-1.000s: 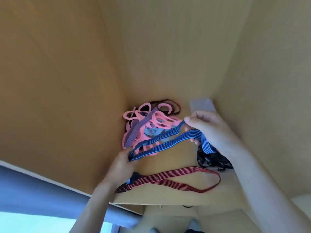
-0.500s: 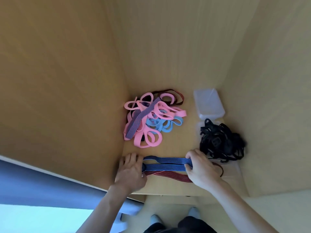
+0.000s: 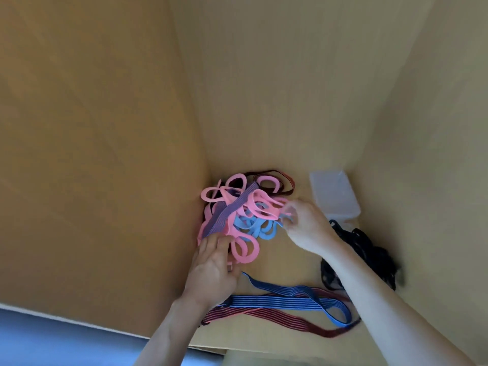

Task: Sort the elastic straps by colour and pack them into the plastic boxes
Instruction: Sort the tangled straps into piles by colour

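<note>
Both hands moved from blue striped strap to pink pile

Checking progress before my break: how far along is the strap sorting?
Early. Done: a blue striped strap lies flat over a red striped strap near the front, and black straps are heaped at the right. In hand: the right hand and left hand are in the mixed pink and blue pile. Left: that pile, and the clear plastic box looks empty.
</note>
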`<action>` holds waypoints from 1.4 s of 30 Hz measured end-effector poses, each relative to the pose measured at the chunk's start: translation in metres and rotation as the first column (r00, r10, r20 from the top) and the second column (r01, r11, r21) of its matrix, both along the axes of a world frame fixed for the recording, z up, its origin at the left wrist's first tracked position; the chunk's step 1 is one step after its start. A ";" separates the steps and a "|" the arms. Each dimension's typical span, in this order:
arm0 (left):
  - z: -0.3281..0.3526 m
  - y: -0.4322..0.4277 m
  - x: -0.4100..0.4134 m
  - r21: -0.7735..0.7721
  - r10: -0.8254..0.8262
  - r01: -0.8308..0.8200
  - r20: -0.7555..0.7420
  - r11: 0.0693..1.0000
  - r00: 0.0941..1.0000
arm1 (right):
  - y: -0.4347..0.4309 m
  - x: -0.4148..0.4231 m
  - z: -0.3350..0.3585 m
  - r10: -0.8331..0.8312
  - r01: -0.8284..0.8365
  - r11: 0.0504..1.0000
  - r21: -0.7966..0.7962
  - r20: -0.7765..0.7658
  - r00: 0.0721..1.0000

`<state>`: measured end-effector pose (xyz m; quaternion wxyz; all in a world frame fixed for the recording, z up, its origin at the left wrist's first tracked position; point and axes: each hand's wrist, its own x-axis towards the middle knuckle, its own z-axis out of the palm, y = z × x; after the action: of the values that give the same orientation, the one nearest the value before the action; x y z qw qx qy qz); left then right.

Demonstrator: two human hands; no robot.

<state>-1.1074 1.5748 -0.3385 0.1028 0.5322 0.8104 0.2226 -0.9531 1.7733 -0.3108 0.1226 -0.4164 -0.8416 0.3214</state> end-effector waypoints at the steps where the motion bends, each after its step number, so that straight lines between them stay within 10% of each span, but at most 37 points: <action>1: 0.004 0.003 -0.002 0.027 0.012 -0.012 0.013 1.000 1.000 | 0.016 -0.012 0.006 -0.038 0.038 0.999 -0.009 -0.016 0.999; 14: 0.010 -0.004 -0.026 0.129 0.205 -0.228 0.171 0.965 0.964 | 0.143 -0.092 -0.039 -0.091 0.110 0.993 -0.042 0.313 0.945; 26: 0.025 0.050 -0.022 0.169 0.233 -0.315 0.381 0.934 0.895 | 0.127 -0.090 0.127 -0.065 -0.072 0.957 -0.281 -0.450 0.890; 42: 0.084 0.138 -0.026 0.287 0.107 -0.318 0.568 0.904 0.816 | 0.088 -0.051 0.309 -0.047 -0.083 0.990 -0.110 -0.835 0.548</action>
<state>-1.1336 1.7130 -0.2546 0.1987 0.3616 0.7469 0.5215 -1.0038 1.8609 -0.0019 0.4758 -0.2122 -0.6622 0.5385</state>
